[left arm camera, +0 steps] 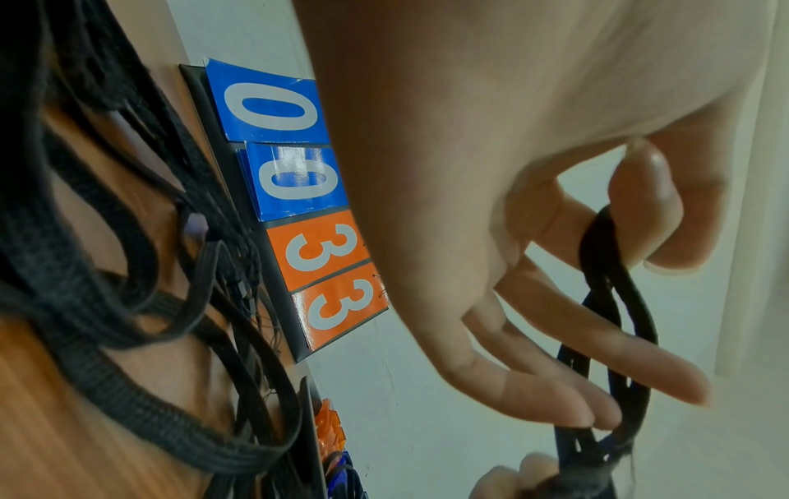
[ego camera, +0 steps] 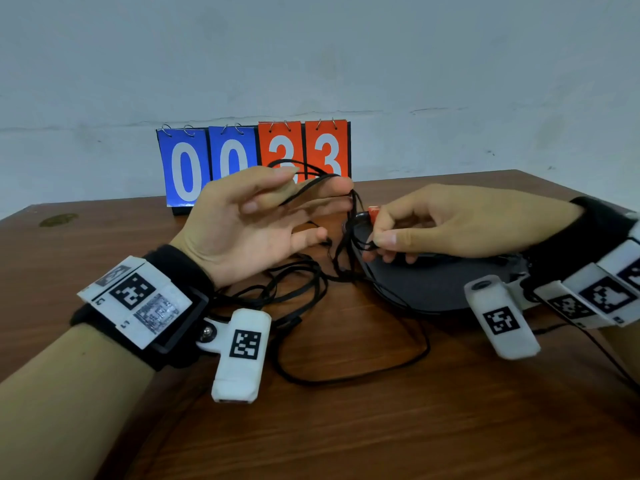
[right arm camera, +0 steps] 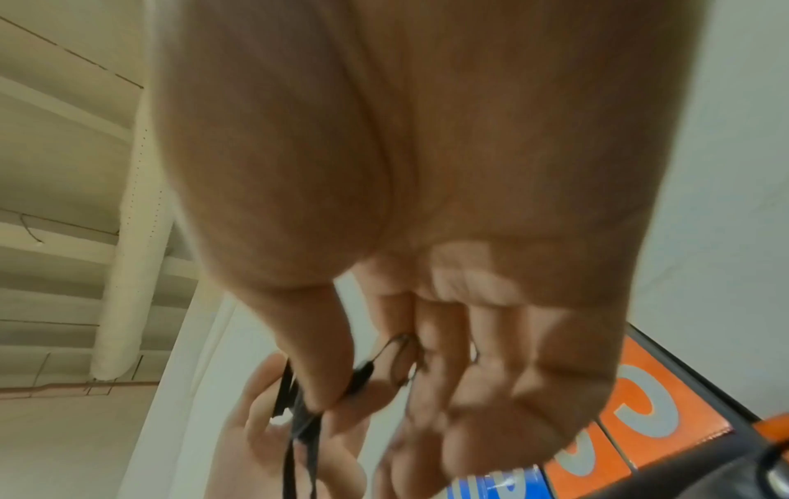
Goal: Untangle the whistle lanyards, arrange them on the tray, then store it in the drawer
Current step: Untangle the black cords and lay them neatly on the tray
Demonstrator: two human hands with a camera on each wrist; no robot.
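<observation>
Several black whistle lanyards (ego camera: pixel 298 289) lie tangled on the wooden table, and strands rise up to both hands. My left hand (ego camera: pixel 311 183) is raised with its fingers spread, and thumb and forefinger pinch a loop of lanyard cord (left arm camera: pixel 615 304). My right hand (ego camera: pixel 379 230) pinches the cords between thumb and forefinger over the left end of the dark grey tray (ego camera: pixel 433 289). An orange whistle (ego camera: pixel 373 213) shows just behind its fingertips. In the right wrist view the right hand (right arm camera: pixel 341 398) holds a black cord end (right arm camera: pixel 363 374). Orange and blue whistles (left arm camera: pixel 331 428) lie by the tray's edge.
A flip scoreboard (ego camera: pixel 252 161) reading 0033 stands at the table's back edge against the pale wall. One long lanyard loop (ego camera: pixel 346 375) trails over the wood toward me. The wrist cameras hang below both wrists.
</observation>
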